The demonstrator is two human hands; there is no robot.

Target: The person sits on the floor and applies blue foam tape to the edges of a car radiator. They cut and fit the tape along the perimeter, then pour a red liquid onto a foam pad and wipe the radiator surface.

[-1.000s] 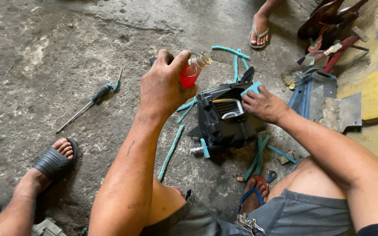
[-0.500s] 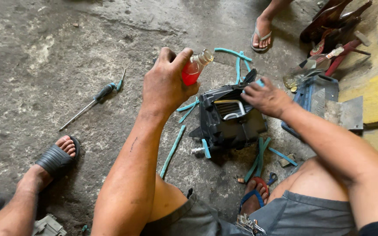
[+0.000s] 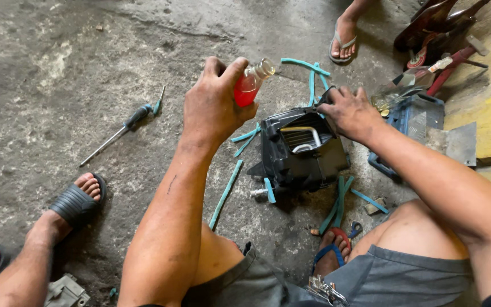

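On stained concrete floor [image 3: 41, 68], teal strips [image 3: 225, 193] lie scattered.

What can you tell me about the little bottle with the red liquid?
The small clear bottle looks like glass or plastic, part-filled with red liquid. The left hand grips it, fingers wrapped round its lower body, tilted with the open neck pointing up-right, above the concrete floor beside the black housing. No cap shows.

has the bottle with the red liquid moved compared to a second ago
No. The left hand holds the bottle at about the same spot, just up-left of the black housing, tilted toward it as before.
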